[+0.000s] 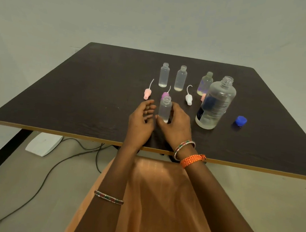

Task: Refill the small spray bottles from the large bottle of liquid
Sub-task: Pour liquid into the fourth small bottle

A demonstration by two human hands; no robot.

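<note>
Left hand [142,117] hovers beside the uncapped small bottle [165,108] near the table [76,90] front edge, fingers spread. Right hand [175,125] cups it, fingers curled round. Large bottle [215,104] stands right: light, smooth plastic; grasp mid-body.

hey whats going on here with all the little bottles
A person is refilling small spray bottles at a dark table. The right hand holds one uncapped small bottle upright on the table; the left hand rests open beside it. The large bottle stands open, its blue cap set aside. Three more small bottles stand uncapped behind, spray tops lying loose.
</note>
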